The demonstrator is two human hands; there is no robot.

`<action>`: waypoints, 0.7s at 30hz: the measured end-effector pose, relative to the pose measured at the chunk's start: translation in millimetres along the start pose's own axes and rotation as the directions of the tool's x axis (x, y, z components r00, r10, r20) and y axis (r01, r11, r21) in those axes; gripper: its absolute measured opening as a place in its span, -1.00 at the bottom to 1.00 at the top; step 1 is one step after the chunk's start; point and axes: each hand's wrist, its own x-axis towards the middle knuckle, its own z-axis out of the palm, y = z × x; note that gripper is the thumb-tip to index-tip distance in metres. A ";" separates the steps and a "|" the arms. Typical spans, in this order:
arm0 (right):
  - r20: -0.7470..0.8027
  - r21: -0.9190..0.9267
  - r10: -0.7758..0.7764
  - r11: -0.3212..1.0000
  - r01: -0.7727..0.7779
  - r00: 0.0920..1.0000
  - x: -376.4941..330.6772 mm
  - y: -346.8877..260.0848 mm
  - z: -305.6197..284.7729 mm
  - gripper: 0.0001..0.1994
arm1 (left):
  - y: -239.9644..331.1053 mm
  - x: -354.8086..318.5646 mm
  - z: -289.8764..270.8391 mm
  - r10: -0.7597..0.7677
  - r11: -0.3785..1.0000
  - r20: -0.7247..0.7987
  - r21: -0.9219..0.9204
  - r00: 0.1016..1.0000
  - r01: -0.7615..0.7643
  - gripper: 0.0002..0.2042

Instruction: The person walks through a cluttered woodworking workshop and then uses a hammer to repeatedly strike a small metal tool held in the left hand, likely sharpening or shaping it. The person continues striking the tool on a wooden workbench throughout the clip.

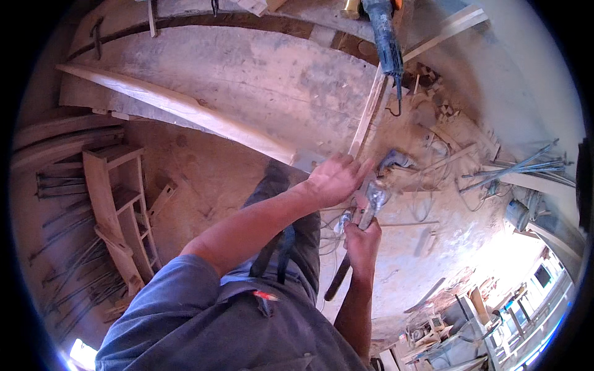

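My right hand [363,242] is closed round the handle of a hammer [376,195]. Its shiny metal head points up and away from me, and the dark end of the handle sticks out below my fist. Just above the hammer head, my left hand [334,179] reaches across with its fingers bent together; what they pinch, if anything, is hidden. Past those fingers lies the near end of a narrow wooden strip [369,111], by the edge of a large wooden board [247,74]. A long pale timber piece [179,106] rests along the board's near side.
A dark power tool [385,40] with a cord lies at the top of the strip. Offcuts, cables and a blue-grey tool [396,161] litter the dusty floor on the right. A wooden frame [117,204] stands left, beside several metal clamps [68,253]. Metal rods [526,168] lie far right.
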 end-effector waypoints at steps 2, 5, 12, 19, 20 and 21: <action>-0.027 0.080 0.099 0.992 -0.096 0.995 -4.5 2.8 1.7 -0.59 | 0.2 -0.7 -4.4 -0.007 0.999 -0.013 -0.054 1.000 0.006 -0.48; -0.022 0.180 0.260 0.951 -0.252 0.965 -14.7 -15.4 0.4 -0.76 | 0.9 -7.7 3.7 -0.038 0.996 0.079 -0.072 0.996 0.043 -0.57; -0.045 0.225 0.341 0.919 -0.323 0.939 -32.0 21.6 -10.4 -0.84 | 11.9 -6.3 -8.5 -0.008 0.997 0.315 0.079 0.949 -0.018 -0.71; -0.108 0.239 0.338 0.921 -0.306 0.935 -44.1 21.7 -13.9 -0.81 | 22.7 -9.7 -14.7 -0.027 0.997 0.065 -0.071 0.998 0.031 -0.57; -0.128 0.243 0.330 0.925 -0.293 0.935 -45.1 18.4 -14.6 -0.81 | 21.0 -7.2 -18.3 -0.067 0.992 0.075 -0.103 0.995 0.074 -0.53; -0.148 0.250 0.321 0.927 -0.279 0.935 -45.4 13.9 -14.7 -0.81 | 18.9 -3.8 -24.9 -0.104 0.985 0.087 -0.131 0.991 0.115 -0.47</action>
